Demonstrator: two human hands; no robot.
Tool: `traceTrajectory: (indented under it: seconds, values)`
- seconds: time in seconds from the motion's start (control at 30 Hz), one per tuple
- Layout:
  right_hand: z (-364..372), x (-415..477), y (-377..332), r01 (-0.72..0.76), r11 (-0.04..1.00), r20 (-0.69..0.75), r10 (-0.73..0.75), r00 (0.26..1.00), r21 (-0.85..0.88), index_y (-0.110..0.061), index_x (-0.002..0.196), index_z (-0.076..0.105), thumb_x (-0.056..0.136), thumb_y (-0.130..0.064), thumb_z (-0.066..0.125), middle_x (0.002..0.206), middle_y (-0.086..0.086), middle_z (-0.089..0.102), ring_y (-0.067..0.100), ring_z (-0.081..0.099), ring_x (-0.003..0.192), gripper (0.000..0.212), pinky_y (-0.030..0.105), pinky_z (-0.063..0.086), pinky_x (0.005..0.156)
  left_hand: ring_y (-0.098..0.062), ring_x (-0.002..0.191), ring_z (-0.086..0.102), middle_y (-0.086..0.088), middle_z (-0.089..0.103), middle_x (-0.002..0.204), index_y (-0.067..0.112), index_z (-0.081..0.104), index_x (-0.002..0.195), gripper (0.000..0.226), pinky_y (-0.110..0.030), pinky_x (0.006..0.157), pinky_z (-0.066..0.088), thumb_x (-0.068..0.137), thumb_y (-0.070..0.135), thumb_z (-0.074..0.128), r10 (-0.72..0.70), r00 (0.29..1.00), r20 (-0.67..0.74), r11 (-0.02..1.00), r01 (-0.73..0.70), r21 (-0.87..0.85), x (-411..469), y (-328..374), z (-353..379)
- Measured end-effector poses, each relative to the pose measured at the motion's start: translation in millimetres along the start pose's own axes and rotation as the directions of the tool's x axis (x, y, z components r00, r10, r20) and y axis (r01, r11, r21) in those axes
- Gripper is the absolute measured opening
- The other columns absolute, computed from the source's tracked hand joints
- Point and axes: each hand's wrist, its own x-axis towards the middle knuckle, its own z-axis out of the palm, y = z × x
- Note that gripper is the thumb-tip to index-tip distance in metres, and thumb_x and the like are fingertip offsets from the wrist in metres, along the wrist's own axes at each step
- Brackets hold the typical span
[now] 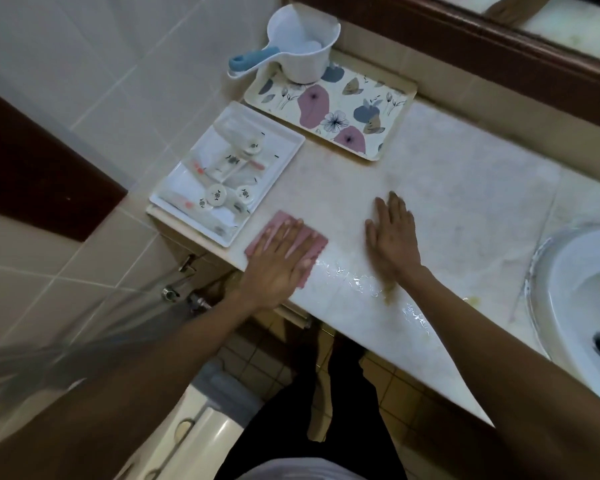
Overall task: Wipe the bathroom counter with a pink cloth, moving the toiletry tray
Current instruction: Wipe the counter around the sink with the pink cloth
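Observation:
My left hand lies flat with straight fingers on the pink cloth, pressing it onto the marble counter near its front left edge. Just left of the cloth stands the white toiletry tray, holding small bottles, round lidded jars and sachets, at the counter's left end. My right hand rests flat and open on the bare counter, to the right of the cloth. A wet sheen covers the counter's front strip between and below my hands.
A floral tray sits behind the toiletry tray with a white water scoop on its far corner. The white sink basin is at the right. Tiled wall lies to the left, a wood-framed mirror behind.

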Motion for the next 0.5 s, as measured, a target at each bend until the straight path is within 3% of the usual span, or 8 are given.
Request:
traceTrajectory:
  seconds: [0.17, 0.27, 0.4, 0.5]
  values:
    - [0, 2, 0, -0.01, 1.0, 0.024, 0.01, 1.0, 0.023, -0.011, 0.15, 0.029, 0.102, -0.036, 0.033, 0.161, 0.017, 0.017, 0.032, 0.015, 0.149, 0.055, 0.047, 0.015, 0.12, -0.017, 0.158, 0.002, 0.0, 0.008, 0.171, 0.037, 0.017, 0.161, 0.054, -0.048, 0.127, 0.006, 0.108, 0.046, 0.025, 0.069, 0.995, 0.076, 0.998, -0.069, -0.004, -13, -19, -8]
    - [-11, 1, 15, 0.037, 0.999, 0.054, -0.04, 0.998, 0.04, -0.013, 0.149, 0.034, 0.102, -0.036, 0.038, 0.16, 0.017, 0.021, 0.034, 0.021, 0.147, 0.053, 0.047, 0.021, 0.119, -0.02, 0.158, 0.006, 0.0, 0.011, 0.171, 0.04, 0.018, 0.16, 0.054, -0.053, 0.126, 0.009, 0.107, 0.048, 0.023, -0.022, 0.996, 0.091, 0.998, 0.027, -0.051, 36, -15, -13]
    - [-27, -16, 51, 0.04, 0.999, 0.061, -0.04, 0.997, 0.011, -0.014, 0.147, 0.04, 0.103, -0.033, 0.04, 0.157, 0.02, 0.027, 0.037, 0.026, 0.145, 0.047, 0.048, 0.028, 0.115, -0.024, 0.157, 0.011, -0.002, 0.019, 0.169, 0.04, 0.022, 0.158, 0.055, -0.052, 0.125, 0.001, 0.105, 0.052, 0.022, -0.253, 0.967, 0.03, 0.962, 0.255, -0.101, 83, 38, -6]
    - [-32, -30, 78, 0.032, 0.999, 0.068, -0.029, 0.997, -0.036, -0.016, 0.149, 0.036, 0.103, -0.036, 0.035, 0.159, 0.017, 0.024, 0.037, 0.025, 0.145, 0.05, 0.051, 0.03, 0.114, -0.025, 0.157, 0.009, -0.003, 0.02, 0.169, 0.036, 0.025, 0.159, 0.054, -0.05, 0.125, -0.002, 0.106, 0.048, 0.024, -0.171, 0.985, 0.005, 0.978, 0.171, -0.121, 78, 91, 10]
